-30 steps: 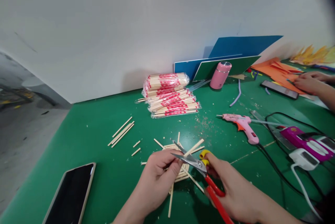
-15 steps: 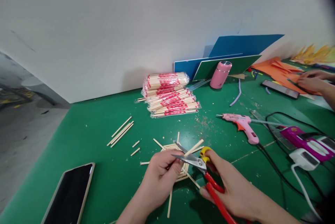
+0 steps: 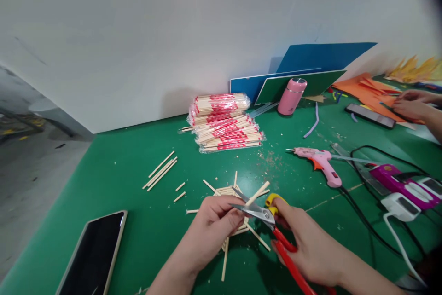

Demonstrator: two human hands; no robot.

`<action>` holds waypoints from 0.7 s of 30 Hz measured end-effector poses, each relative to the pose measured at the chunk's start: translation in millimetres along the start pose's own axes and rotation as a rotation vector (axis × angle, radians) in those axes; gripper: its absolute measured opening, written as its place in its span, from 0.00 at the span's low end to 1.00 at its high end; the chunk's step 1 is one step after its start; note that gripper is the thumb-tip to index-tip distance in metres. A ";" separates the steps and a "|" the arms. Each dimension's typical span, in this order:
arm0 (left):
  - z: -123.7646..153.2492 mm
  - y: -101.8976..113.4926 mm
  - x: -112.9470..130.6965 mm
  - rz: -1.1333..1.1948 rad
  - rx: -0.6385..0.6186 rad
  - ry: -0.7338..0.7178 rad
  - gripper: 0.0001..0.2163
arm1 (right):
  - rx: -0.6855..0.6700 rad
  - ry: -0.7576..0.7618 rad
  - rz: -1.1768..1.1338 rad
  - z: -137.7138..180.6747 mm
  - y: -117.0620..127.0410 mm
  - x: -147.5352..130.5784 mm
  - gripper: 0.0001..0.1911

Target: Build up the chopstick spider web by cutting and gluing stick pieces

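Note:
My left hand [image 3: 212, 228] is closed in a pinch on a thin wooden stick [image 3: 257, 192] that slants up to the right. My right hand [image 3: 309, 244] grips red-and-yellow-handled scissors [image 3: 267, 216], whose steel blades are parted around that stick close to my left fingertips. Under both hands lies a small glued frame of wooden sticks [image 3: 238, 230] on the green table [image 3: 120, 166], partly hidden by my fingers.
Loose stick pieces [image 3: 160, 174] lie left of centre, a dark phone [image 3: 91, 258] at the front left. Wrapped chopstick packs [image 3: 224, 122] sit further back, with a pink bottle [image 3: 292, 96]. A pink glue gun [image 3: 319, 164], power strip [image 3: 405, 196] and cables lie right. Another person's hands [image 3: 414, 104] work on orange paper.
Both hands have stayed nearly in place, shifting slightly, with the scissors still at the stick. The view has tilted a little, so things on the table sit higher.

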State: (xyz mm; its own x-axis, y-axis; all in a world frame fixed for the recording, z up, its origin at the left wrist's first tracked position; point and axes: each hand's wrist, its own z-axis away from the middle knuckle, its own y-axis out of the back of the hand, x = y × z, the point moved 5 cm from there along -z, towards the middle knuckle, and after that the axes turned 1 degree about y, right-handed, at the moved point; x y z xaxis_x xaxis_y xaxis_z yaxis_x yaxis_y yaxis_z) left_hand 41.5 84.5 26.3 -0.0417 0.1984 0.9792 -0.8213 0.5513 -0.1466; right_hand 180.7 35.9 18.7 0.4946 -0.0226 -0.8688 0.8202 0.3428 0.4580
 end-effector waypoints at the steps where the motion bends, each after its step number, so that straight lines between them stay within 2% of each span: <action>1: 0.3 0.3 3.3 -0.118 0.050 -0.045 0.09 | 0.018 0.000 -0.005 -0.9 0.0 0.4 0.09; 5: 5.4 -2.2 18.1 -0.610 0.269 -0.328 0.10 | 0.072 -0.038 0.017 -2.4 -1.2 7.7 0.10; 7: 8.0 -5.6 20.4 -0.752 0.308 -0.432 0.10 | 0.063 -0.075 0.035 -1.3 -2.7 12.8 0.12; 9: 8.9 -8.0 20.7 -0.801 0.291 -0.472 0.10 | 0.048 -0.092 0.055 0.5 -3.2 15.8 0.16; 12: 7.4 -7.6 20.9 -0.707 0.228 -0.411 0.10 | 0.042 -0.084 0.084 3.0 -1.3 16.2 0.18; 18: 2.4 -2.7 11.0 -0.356 0.060 -0.106 0.10 | 0.034 -0.072 0.085 7.2 0.1 16.6 0.20; 21: 2.4 -2.9 3.8 -0.192 -0.022 -0.002 0.09 | 0.045 -0.053 0.067 8.1 -0.8 15.3 0.17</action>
State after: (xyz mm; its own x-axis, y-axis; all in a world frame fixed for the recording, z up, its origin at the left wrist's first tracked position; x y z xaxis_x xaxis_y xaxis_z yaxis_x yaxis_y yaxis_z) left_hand 42.3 81.7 30.8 0.1132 0.0862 0.9898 -0.8016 0.5966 0.0397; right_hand 189.9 27.7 6.6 0.5624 -0.0514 -0.8252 0.7963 0.3025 0.5239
